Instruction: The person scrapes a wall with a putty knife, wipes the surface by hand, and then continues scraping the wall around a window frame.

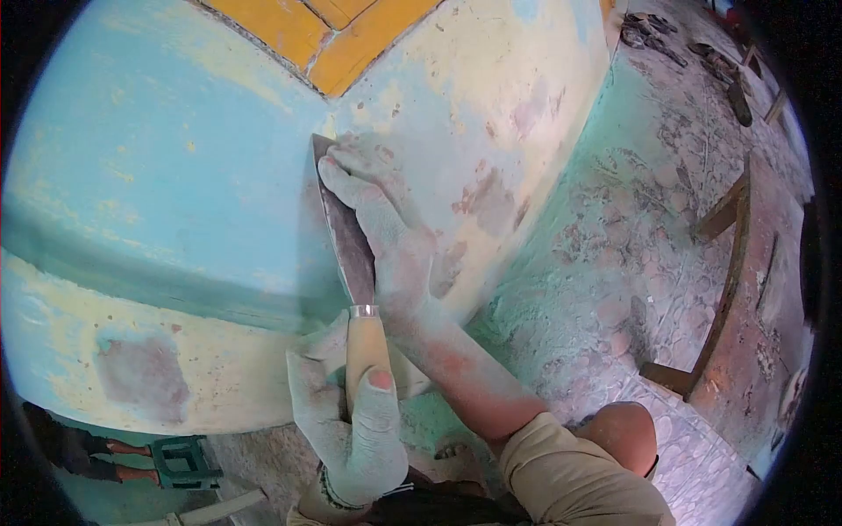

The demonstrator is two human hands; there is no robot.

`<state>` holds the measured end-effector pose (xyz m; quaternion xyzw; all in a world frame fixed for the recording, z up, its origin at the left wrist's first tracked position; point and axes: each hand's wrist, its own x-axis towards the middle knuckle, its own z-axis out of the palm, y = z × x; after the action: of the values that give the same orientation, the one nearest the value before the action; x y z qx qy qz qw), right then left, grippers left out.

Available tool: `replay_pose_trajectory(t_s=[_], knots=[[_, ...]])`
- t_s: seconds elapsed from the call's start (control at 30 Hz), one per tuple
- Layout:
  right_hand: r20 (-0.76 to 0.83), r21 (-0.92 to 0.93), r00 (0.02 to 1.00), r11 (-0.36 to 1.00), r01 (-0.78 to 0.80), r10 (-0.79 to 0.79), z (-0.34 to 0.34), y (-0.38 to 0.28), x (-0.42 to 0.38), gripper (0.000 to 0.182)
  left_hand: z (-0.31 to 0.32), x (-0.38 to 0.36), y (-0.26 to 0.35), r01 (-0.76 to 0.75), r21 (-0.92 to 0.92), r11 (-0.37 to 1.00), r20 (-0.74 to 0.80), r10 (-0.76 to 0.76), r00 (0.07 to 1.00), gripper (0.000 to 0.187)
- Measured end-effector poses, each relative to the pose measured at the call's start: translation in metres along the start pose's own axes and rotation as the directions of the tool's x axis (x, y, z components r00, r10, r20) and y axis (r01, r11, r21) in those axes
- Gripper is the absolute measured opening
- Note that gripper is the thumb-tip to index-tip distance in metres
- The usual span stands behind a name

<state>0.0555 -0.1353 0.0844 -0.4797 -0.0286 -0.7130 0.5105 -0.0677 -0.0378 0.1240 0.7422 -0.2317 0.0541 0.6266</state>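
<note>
**Scraper on wall: grip and handling notes**

Scraper sits centre frame, blade flat against the painted wall, tip pointing to about 11 o'clock, handle trailing to 6 o'clock.

Left hand: fingers wrapped closed around the wooden handle, thumb laid along the top toward the metal ferrule. Right hand: fingers extended and pressed flat on the blade face near its tip, not curled round anything. Both hands caked in pale dust.

Handling, my read:
- Light tool, one-hand weight. Second hand is there for pressure, not support.
- Blade looks thin steel: likely springy, flexes under fingertip load, stiff along its length.
- Edge probably sharp enough to nick; keep fingertips on the flat, off the rim.
- Dust on skin and handle likely cuts grip; full wrap on the wood is the right hold.
- Best hold: handle behind the ferrule, push point on the blade's upper third.

Wall paint is patchy, bare plaster showing at 3 o'clock of the blade. Dusty floor at right.
</note>
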Motion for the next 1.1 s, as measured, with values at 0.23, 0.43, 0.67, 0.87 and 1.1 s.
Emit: replay_pose_trajectory(t_s=[0.23,0.43,0.67,0.87,1.1], knots=[[0.066,-0.055,0.998,0.998,-0.008,0.011,-0.004,-0.008,-0.002,0.031,-0.004,0.003,0.004,0.041,-0.102,0.994,0.085,-0.033,0.996,0.046],[0.133,0.004,0.966,0.975,-0.223,0.22,-0.007,-0.01,0.011,0.031,0.001,0.012,0.007,0.105,-0.139,0.985,-0.006,-0.107,0.994,0.047],[0.137,0.065,0.965,0.97,-0.235,0.224,-0.008,-0.015,-0.001,0.033,-0.001,0.0,-0.005,0.022,-0.048,0.999,-0.032,-0.023,0.999,0.055],[0.09,-0.029,0.993,0.997,-0.076,0.079,-0.003,-0.022,-0.007,0.034,-0.008,-0.006,0.001,0.043,-0.031,0.999,-0.001,-0.043,0.999,0.05],[0.125,-0.125,0.992,0.992,0.014,0.002,-0.007,-0.014,-0.007,0.035,-0.016,-0.003,0.001,0.047,-0.064,0.997,0.023,-0.046,0.999,0.044]])
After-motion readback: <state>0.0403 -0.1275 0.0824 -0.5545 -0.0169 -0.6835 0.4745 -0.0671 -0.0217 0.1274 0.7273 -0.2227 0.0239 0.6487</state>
